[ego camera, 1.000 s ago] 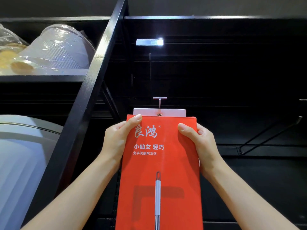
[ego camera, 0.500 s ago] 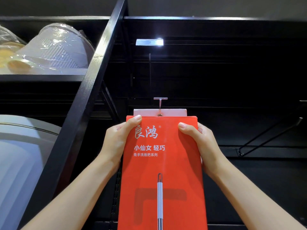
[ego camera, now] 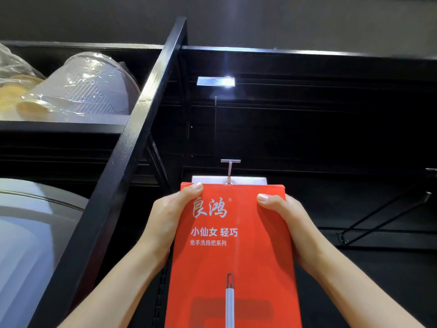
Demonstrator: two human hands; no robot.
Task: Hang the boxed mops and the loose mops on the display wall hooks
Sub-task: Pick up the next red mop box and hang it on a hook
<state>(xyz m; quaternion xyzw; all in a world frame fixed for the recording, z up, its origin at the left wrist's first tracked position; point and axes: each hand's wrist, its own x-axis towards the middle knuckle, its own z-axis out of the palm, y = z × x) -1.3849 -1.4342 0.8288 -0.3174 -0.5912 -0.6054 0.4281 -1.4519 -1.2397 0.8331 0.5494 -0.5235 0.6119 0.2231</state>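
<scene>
Head view, looking up at a dark display wall [ego camera: 331, 129]. A red box [ego camera: 233, 252] printed with white characters and a mop handle picture stands upright at centre, held against the wall. The left hand [ego camera: 166, 216] grasps the box's left edge near the top, thumb laid across the front face, fingers hidden behind. The right hand [ego camera: 287, 218] grasps the right edge at about the same height, thumb likewise on the front. Both grips are clenched on the box.

A white tab [ego camera: 248, 179] shows just above the box's top edge; whether it belongs to this box or to one behind it cannot be told. A metal hook [ego camera: 229, 168] with a flat T-shaped end projects from the wall directly above, its lower end meeting the tab at a small hole. Higher on the wall a bright tag [ego camera: 215, 81] reflects light. To the right, well apart from the box, a bare wire hook [ego camera: 383, 215] slants out from the wall.

A black post [ego camera: 132, 147] runs diagonally at left. Beyond it, a shelf [ego camera: 61, 125] carries plastic-wrapped goods [ego camera: 87, 88]; below it sits a white rounded object [ego camera: 30, 233].
</scene>
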